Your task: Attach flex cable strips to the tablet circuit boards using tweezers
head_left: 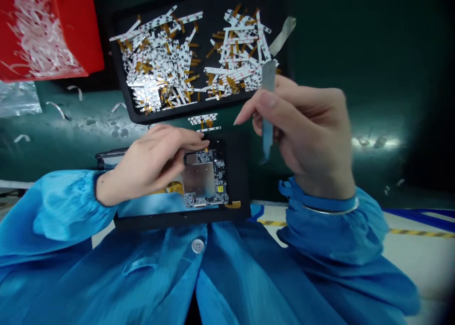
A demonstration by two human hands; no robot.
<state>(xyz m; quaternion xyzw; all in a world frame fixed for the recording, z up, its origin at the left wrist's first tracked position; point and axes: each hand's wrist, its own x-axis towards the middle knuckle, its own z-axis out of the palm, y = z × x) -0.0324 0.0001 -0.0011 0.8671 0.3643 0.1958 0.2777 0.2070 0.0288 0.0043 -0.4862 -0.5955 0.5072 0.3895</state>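
My left hand point(152, 156) reaches over an opened tablet point(167, 206), its fingers stretched out and the thumb apart. The fingertips rest at the tablet's upper edge, next to a small orange flex tab. A circuit board point(223, 173) with a metal shield plate point(199, 180) shows beside the hand; part of the device is hidden beneath it. My right hand point(305, 130) is closed on flat metal tweezers point(268, 125) with a bent tip pointing down, held to the right of the tablet. Several white strips with orange tabs point(203, 119) lie just above the fingertips.
A black tray point(133, 115) at the back holds two heaps of white flex strips point(156, 69). A red bin point(94, 45) of white peelings stands at the upper left, a clear plastic bag point(19, 99) below it. Loose white scraps point(57, 109) lie on the green table.
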